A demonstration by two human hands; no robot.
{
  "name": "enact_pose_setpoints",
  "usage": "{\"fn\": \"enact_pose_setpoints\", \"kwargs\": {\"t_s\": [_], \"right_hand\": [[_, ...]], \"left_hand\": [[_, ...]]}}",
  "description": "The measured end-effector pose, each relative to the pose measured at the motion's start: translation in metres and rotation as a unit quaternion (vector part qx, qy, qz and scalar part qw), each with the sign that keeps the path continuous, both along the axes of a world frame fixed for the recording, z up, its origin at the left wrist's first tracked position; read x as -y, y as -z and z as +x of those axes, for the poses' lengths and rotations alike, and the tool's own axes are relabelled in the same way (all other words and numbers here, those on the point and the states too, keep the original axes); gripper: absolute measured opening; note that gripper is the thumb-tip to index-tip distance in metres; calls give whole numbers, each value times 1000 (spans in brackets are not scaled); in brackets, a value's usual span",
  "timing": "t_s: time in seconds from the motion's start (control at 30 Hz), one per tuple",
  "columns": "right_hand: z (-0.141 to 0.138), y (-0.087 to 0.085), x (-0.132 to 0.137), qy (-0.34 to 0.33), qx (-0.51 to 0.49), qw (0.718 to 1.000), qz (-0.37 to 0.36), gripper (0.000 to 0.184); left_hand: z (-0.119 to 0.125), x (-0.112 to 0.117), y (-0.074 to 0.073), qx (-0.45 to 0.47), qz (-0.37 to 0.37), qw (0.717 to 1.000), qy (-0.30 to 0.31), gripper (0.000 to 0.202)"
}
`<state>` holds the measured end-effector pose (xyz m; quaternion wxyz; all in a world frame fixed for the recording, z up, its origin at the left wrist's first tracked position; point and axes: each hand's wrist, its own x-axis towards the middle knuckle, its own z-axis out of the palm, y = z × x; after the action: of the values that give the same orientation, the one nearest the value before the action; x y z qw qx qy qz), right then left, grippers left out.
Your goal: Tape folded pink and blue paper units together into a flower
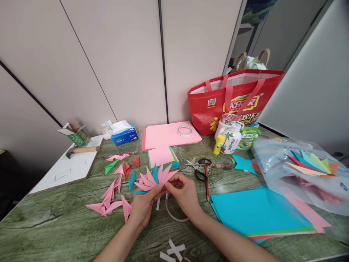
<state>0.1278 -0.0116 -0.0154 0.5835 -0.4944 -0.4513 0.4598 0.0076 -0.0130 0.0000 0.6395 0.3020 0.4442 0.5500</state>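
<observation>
Both of my hands hold a fan of folded pink and blue paper points (155,178) just above the green table (62,222). My left hand (144,206) is closed round the fan's base from below. My right hand (184,192) pinches its right edge with thumb and fingers. Loose folded paper pieces, mostly pink (110,198) with some red and green (124,168), lie to the left of the fan. Under my hands lie a loop of white tape strip (174,215) and, nearer me, short white strips (173,251).
Scissors (201,170) lie right of the fan. Blue and pink paper sheets (259,211), a plastic bag of paper (302,171), a red tote bag (234,98), bottles and a glue stick (219,144) are on the right. Pink sheets with a tape roll (184,130), a tissue box (124,134) and a hammer (81,150) sit behind.
</observation>
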Motion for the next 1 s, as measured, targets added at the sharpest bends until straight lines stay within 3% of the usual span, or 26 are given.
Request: {"fn": "enact_pose_setpoints", "kwargs": {"t_s": [0.33,0.5,0.73,1.0], "right_hand": [[1,5,2,18,177,981,83,8],[3,7,0,13,191,975,110,10],[4,7,-1,-15,178,980,83,3],[5,13,-4,6,282,952,122,11]], "left_hand": [[2,0,-3,-11,-5,1000,-17,28],[0,-1,0,-2,-27,1000,-11,27],[-2,-1,3,-2,-33,999,-10,27],[0,-1,1,-13,-29,1000,-3,26]]}}
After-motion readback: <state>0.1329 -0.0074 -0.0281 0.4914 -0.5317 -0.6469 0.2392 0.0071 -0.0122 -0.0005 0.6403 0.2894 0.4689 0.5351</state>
